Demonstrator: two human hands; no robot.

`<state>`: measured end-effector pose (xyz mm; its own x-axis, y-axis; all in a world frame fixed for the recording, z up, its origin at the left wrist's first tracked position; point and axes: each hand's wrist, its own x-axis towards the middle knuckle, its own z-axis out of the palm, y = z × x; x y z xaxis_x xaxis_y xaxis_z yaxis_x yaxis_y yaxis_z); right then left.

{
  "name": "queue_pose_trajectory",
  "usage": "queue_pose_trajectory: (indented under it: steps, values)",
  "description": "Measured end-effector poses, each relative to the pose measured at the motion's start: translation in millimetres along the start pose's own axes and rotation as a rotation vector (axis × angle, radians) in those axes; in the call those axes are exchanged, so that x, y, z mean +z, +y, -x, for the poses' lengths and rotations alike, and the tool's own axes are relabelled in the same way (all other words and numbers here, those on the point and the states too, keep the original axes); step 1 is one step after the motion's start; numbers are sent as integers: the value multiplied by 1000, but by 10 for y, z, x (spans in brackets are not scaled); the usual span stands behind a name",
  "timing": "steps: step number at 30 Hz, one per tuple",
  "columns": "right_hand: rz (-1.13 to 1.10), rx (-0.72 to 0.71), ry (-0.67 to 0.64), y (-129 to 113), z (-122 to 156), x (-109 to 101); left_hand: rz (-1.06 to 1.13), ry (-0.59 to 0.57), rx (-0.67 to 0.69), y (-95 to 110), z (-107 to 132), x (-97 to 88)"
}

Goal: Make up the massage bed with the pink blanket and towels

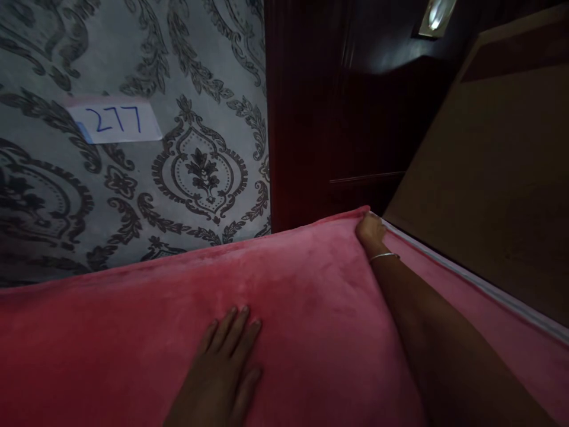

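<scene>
A pink plush bed cover stretches across the mattress. My left hand lies flat on it near the front, with its fingers spread. At the far right corner, my right hand is closed on the cover's edge, and its fingertips are partly hidden. A thin bracelet circles the right wrist. Beyond that hand, a pale strip of edging runs along the right side, with more pink fabric next to it.
A grey patterned wall rises behind the bed, with a paper marked 277 on it. A dark red-brown door with a metal fitting stands at the back. A brown panel leans along the right side.
</scene>
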<state>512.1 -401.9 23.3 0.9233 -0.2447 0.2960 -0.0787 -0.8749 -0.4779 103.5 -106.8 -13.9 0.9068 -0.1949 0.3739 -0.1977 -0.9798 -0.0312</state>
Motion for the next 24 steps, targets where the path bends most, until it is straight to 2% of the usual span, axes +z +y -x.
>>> queue_pose_trajectory:
  steps: [3, 5, 9, 14, 17, 21, 24]
  values:
    - [79, -240, 6, -94, 64, 26, 7, -5, 0, -5, -1, 17]
    - [165, -326, -101, -142, 95, 55, 5, 12, 4, -8, 5, 46]
    - [258, -264, -352, -137, 87, 107, -3, 57, 1, -4, 14, 112]
    - [203, -309, -371, -33, 125, 47, -4, 28, -21, 2, -3, 125]
    - [246, -323, -370, 195, 256, -34, -9, -26, -29, -2, -21, 111]
    - [324, -363, -387, 691, 314, -255, 16, -71, -55, -7, -51, 94]
    - [358, -223, -401, 967, 304, -475, 45, -80, -70, -11, -76, 83]
